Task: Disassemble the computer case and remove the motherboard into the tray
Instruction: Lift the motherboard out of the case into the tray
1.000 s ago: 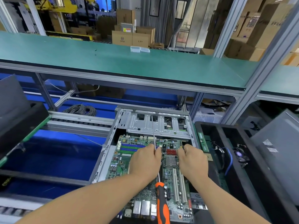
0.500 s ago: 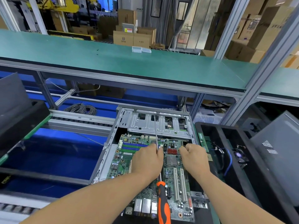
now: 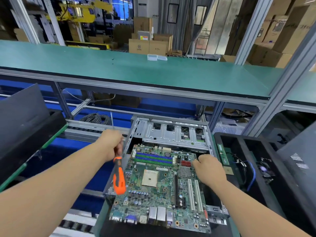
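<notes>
One right hand (image 3: 207, 168) grips motherboard (image 3: 160, 182) edge alone — board could snag case (image 3: 172, 134); left hand (image 3: 111, 144) holds screwdriver (image 3: 118, 177).

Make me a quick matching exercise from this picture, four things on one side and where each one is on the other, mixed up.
Things:
1. orange-and-black screwdriver
2. green motherboard
3. small black fan
4. clear plastic boxes

Places:
A. in the black tray on the right
B. on the teal upper shelf
C. held in the left hand
D. inside the open metal case, right hand on it

Pairs: 1-C, 2-D, 3-A, 4-B
</notes>
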